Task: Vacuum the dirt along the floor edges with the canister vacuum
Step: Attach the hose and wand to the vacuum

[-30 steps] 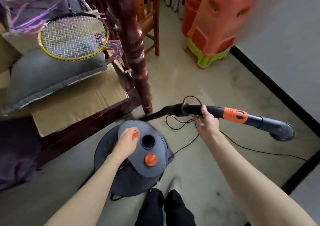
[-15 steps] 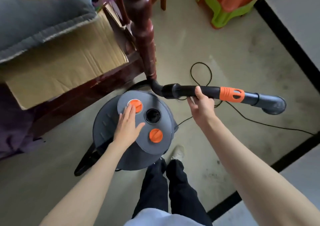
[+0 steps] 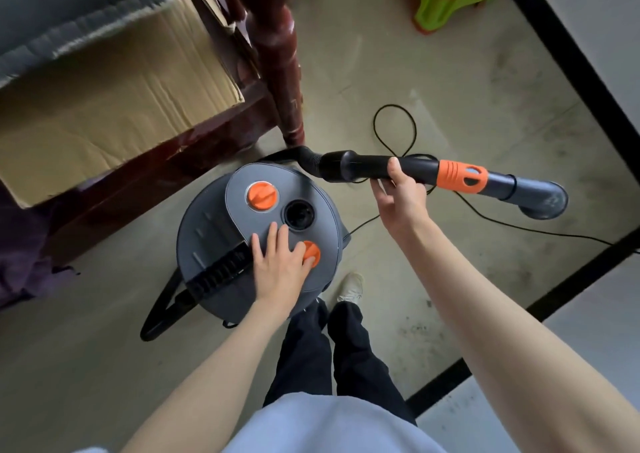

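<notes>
**Grey vacuum is being switched on**

Grey round canister vacuum [image 3: 242,244] sits on the pale floor [image 3: 433,106], right by the dark red wooden post [image 3: 277,54]. Its black hose pipe with the orange sleeve [image 3: 460,177] sticks out to the right of the canister, up in the air, and the right hand [image 3: 398,196] has its fingers wrapped round it. On the canister lid, the left hand [image 3: 280,265] lies flat with straight fingers, thumb on the near orange knob [image 3: 311,251]. This looks like the starting step. Next, the pipe mouth must go down to the black floor edge [image 3: 571,64].

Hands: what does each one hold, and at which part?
Right hand grips the wand at its black handle. Left hand holds nothing, flat on the canister.
</notes>
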A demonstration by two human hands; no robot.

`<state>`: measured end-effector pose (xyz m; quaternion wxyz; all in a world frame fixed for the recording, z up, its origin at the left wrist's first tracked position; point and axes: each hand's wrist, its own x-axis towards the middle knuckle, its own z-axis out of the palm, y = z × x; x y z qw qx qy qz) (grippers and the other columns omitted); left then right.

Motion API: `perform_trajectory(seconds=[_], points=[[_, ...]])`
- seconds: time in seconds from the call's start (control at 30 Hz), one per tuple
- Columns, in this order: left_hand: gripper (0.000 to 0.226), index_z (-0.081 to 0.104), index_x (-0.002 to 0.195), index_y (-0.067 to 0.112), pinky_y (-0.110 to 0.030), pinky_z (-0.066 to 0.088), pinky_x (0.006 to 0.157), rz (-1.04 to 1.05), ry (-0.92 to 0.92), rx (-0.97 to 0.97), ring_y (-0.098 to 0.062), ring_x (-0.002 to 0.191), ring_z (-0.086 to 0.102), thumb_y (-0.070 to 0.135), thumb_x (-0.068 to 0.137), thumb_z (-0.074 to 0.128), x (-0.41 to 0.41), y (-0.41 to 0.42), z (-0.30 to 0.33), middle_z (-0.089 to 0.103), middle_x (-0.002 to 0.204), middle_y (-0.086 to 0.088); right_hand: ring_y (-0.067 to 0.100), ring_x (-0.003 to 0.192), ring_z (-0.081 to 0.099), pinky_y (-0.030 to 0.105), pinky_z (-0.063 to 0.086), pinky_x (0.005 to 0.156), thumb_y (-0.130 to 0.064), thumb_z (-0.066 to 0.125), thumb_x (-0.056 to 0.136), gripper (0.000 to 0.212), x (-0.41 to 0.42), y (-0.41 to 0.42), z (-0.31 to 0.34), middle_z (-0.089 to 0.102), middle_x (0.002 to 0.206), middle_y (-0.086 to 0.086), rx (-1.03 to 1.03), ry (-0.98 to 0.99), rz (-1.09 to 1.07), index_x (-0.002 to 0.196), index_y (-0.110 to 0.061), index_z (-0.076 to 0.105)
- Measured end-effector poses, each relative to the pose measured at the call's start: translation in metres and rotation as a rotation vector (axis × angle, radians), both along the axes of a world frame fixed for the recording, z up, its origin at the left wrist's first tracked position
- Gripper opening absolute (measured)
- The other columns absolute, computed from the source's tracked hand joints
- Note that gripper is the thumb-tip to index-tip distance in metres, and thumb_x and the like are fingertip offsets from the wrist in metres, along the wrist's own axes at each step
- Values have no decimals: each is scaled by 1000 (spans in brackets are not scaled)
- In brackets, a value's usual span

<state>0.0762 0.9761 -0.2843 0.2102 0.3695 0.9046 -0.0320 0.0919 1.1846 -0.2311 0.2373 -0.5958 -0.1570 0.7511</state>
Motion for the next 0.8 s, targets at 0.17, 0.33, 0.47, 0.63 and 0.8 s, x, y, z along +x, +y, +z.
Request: perform_trajectory(seconds=[0.17, 0.33, 0.47, 0.63, 0.8], points=[[30, 68, 83, 13, -63, 40, 96, -22, 24, 19, -39, 118, 55, 33, 66, 83, -2, -3, -5, 62, 116, -22, 28, 125, 54, 37, 45, 103, -3, 56, 96, 43, 8, -1, -3, 56, 113, 12, -17, -2, -13, 134, -1, 36], [32, 71, 101, 19, -71, 22, 100, -48, -40, 201, -37, 126, 49, 23, 71, 81, -7, -9, -13, 54, 134, -14, 29, 125, 54, 38, 45, 104, -2, 56, 96, 48, 13, -1, -5, 53, 118, 14, -18, -18, -37, 138, 1, 33], [28, 71, 103, 22, -72, 18, 101, -56, -85, 233, -38, 129, 46, 19, 76, 77, -8, -10, -15, 56, 133, -7, 30, 124, 55, 38, 45, 104, -2, 57, 95, 47, 16, 0, -7, 53, 118, 14, -22, -23, -38, 137, 0, 34], [29, 72, 101, 25, -72, 12, 101, -65, -95, 223, -40, 130, 43, 11, 76, 76, -7, -8, -15, 54, 136, -6, 30, 125, 54, 38, 44, 105, -2, 56, 96, 46, 17, -2, -7, 53, 118, 14, -20, -19, -25, 136, 0, 34], [33, 66, 119, 25, -68, 3, 107, -61, -213, 198, -34, 140, 30, 18, 87, 65, -15, -12, -7, 42, 147, -8, 29, 125, 54, 35, 47, 100, -3, 57, 95, 47, 18, 2, -1, 53, 122, 15, 5, -26, 10, 136, 1, 34]])
